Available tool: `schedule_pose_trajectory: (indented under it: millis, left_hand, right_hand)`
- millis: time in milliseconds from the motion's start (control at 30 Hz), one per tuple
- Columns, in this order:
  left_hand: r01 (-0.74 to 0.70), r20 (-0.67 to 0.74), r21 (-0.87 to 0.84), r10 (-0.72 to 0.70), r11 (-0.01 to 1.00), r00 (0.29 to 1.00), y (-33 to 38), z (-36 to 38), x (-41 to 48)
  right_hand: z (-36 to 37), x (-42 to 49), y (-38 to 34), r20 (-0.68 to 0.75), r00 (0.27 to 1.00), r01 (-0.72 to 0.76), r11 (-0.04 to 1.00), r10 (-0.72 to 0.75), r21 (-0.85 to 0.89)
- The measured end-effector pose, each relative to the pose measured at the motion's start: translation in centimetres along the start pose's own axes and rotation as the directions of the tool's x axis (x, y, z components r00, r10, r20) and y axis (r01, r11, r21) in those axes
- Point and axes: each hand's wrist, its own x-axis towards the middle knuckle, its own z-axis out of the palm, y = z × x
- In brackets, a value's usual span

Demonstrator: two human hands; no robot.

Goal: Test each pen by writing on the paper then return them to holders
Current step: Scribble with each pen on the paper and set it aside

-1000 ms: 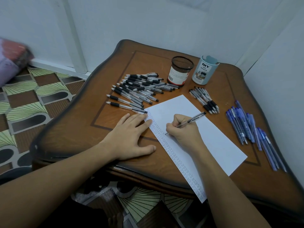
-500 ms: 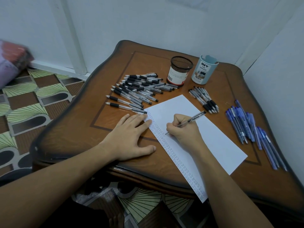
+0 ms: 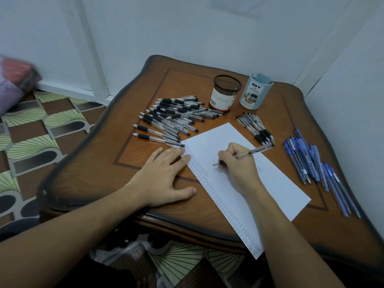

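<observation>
The left hand (image 3: 164, 179) lays straight fingers on the paper (image 3: 280, 190) edge, steadying it while the right hand (image 3: 236, 165) fingers pinch the pen (image 3: 257, 150) to write.

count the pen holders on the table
2: a black mesh holder at the far side of the table, and a pale blue DIY desk organizer just right of it. Neither is hidden.
</observation>
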Motion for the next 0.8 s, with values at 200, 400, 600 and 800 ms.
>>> schedule_pose_trajectory:
  millis: [200,400,600,800]
  left_hand:
    - [0.001,0.026,0.008,-0.001,1.0,1.0,0.0,-0.1,0.1]
    - [0.003,0.034,0.008,-0.003,1.0,0.999,0.0,-0.3,0.1]
    - [0.008,0.044,0.01,-0.009,1.0,0.999,0.2,-0.5,0.0]
    - [0.011,0.031,-0.006,-0.01,1.0,0.999,0.2,-0.6,0.0]
  right_hand:
    - [-0.7,-0.2,-1.6,0.021,0.992,-0.129,0.971,0.127,0.202]
    - [-0.6,0.6,-2.2,0.056,0.975,-0.214,0.976,0.213,0.024]
    - [-1.1,1.0,-2.9,0.085,0.955,-0.296,0.929,0.284,0.221]
    - [-3.1,3.5,-3.9,-0.001,0.984,-0.174,0.969,0.176,-0.177]
